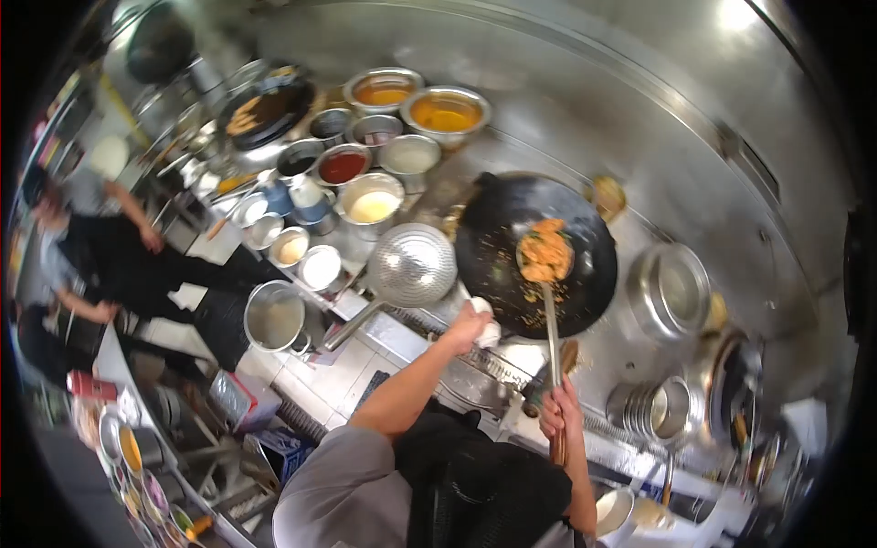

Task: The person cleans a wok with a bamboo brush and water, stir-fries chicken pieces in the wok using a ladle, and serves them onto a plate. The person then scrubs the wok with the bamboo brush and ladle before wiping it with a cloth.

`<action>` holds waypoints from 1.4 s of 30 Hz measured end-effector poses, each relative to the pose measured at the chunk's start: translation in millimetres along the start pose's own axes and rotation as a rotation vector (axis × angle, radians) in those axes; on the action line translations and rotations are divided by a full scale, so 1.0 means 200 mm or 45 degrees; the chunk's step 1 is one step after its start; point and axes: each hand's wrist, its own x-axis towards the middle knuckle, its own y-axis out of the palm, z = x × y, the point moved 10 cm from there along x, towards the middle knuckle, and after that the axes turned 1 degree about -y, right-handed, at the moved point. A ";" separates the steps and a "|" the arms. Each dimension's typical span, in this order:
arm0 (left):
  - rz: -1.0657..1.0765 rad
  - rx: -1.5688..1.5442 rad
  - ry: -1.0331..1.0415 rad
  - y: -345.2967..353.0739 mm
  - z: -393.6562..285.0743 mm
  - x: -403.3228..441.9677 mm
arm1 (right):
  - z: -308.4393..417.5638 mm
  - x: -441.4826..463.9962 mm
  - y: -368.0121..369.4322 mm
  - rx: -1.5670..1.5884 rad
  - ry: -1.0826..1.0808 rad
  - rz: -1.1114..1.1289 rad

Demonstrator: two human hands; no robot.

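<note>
Food hid most of ladle bowl. Cloth & L hand hid pt of wok rim. Tubs btm L were blurry.

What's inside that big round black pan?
Small scattered bits lie in the big round black wok. A long-handled metal ladle heaped with orange food is over its middle. The ladle and food cover the surface beneath, so what's there can't be seen.

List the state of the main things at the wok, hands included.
Left hand, closed on the cloth
Cloth, bunched up
Right hand, closed around the ladle handle
Ladle, loaded with orange food
Wok, uncovered, scraps scattered inside
Strainer, unheld, no food visible on it
Red sauce, uncovered
</note>
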 end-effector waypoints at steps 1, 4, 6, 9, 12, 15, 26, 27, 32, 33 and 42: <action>-0.097 0.126 -0.130 -0.02 -0.04 -0.04 | 0.00 -0.01 0.00 0.000 -0.011 -0.024; -0.081 0.132 -0.130 0.02 -0.11 -0.02 | 0.03 -0.02 0.00 -0.032 -0.040 -0.049; -0.033 0.141 -0.152 0.04 -0.13 -0.01 | 0.00 -0.03 -0.02 -0.014 -0.016 -0.028; -0.090 0.410 -0.129 0.01 -0.12 0.03 | -0.01 -0.01 -0.05 -0.066 -0.022 -0.066; -0.216 0.565 -0.059 -0.05 -0.18 -0.03 | 0.00 -0.01 -0.07 0.013 -0.034 -0.111; -0.331 0.298 0.098 -0.21 -0.27 -0.14 | 0.03 -0.03 -0.07 -0.055 -0.082 -0.158; -0.494 1.137 0.300 -0.84 -0.24 -0.36 | 0.07 -0.05 0.01 -0.059 -0.031 0.085; -0.543 1.154 0.376 -0.84 -0.27 -0.38 | 0.08 -0.05 0.03 -0.063 -0.035 0.078; -0.837 1.477 0.606 -0.78 -0.42 -0.50 | 0.09 -0.07 0.06 -0.040 -0.030 0.096; -1.035 1.641 0.658 -0.76 -0.48 -0.55 | 0.09 -0.07 0.06 -0.054 -0.013 0.091; -0.407 1.183 1.405 0.19 -1.34 -0.47 | 0.08 -0.07 0.00 -0.162 0.114 0.169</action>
